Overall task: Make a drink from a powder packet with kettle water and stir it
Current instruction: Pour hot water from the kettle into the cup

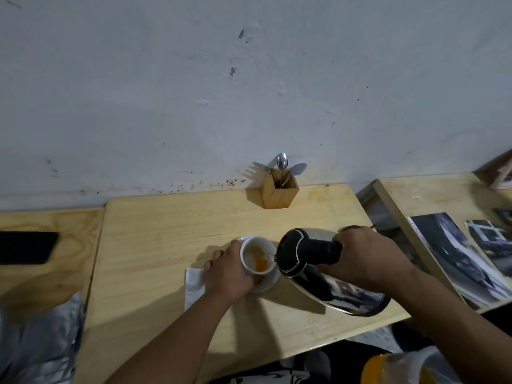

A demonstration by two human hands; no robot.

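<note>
A scuffed pale wall (249, 79) runs behind the light wooden table (171, 228) I am working at. At twelve o'clock, against the wall, stands a wooden cutlery holder (279, 194) with spoons and a fork sticking up, well apart from my hands; I judge one of those spoons will serve for stirring once the water is in.

My left hand (227, 270) is wrapped around the white cup (256, 256), fingers closed on its wall from the nine o'clock side. The cup leans toward three o'clock, its mouth turned to the kettle, and sits on a white saucer (267, 284). I hold it so, I think, to steady it and give the spout an easy target. Inside the cup there is orange powder, partly wet, against the white wall.

My right hand (363, 259) is clenched on the black handle of the steel kettle (318, 267), which is tipped over with its spout right at the cup's three o'clock rim. A thin stream seems to run in, though it is too fine to be sure.

A white napkin (194, 284) lies just beside the saucer at eight o'clock, partly under my left wrist. The powder packet I cannot pick out with certainty.
</note>
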